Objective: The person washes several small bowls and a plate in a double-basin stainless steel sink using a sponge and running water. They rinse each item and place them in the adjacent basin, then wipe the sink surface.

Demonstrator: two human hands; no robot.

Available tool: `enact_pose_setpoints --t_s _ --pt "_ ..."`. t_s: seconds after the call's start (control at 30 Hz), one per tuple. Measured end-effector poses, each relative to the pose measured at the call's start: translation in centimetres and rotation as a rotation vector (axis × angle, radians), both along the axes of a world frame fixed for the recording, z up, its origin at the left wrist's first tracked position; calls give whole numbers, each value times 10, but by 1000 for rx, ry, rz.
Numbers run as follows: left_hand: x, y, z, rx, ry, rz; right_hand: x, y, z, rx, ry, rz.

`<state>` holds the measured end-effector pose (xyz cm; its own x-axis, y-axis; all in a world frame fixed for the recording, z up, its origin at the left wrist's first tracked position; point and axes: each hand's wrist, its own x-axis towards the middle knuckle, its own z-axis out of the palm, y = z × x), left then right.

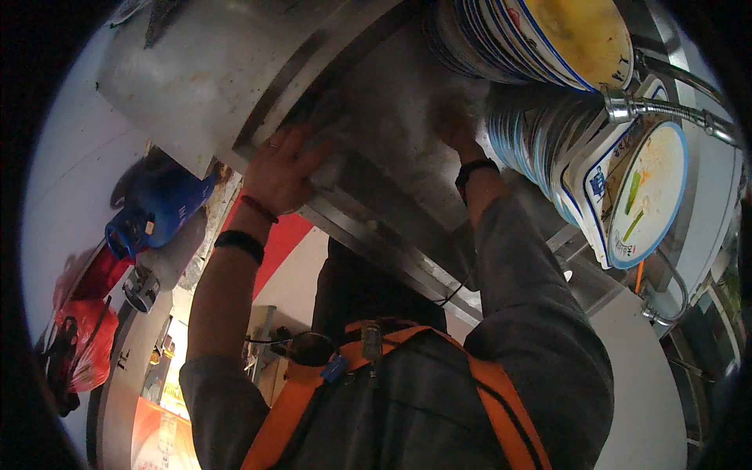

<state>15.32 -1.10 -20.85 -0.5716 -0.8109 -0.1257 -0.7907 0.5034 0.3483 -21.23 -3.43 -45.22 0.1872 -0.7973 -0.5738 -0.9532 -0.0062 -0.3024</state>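
Note:
My left hand lies on the front rim of a stainless steel sink, its fingers spread and nothing visible in its grip. A red band and a black band circle that wrist. Deep in the dim basin is my right hand, blurred and in shadow, so its fingers and anything in them do not show. Close to the right of it, dishes with pale blue rims are stacked on edge. A round plate bearing food scraps leans at the outer end, against a square white dish.
A stack of blue-rimmed bowls stands at the far right, the outermost holding yellowish residue. A chrome faucet spout reaches over the dishes. To the left are a steel surface, a blue gas cylinder and a red plastic bag.

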Motion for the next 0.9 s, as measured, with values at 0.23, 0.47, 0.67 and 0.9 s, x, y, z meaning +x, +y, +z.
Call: enact_pose_setpoints --t_s 0.23,0.47,0.67,0.9 --pt "-3 -4 5 -11 19 9 -28 23 4 -294 -231 33" --pt "0 -2 -3 -30 17 0 48 37 20 -299 -367 288" --pt "1 -2 -1 -41 12 -10 80 41 30 -436 -464 593" --pt "1 -2 1 -59 14 4 -27 14 38 -220 15 245"
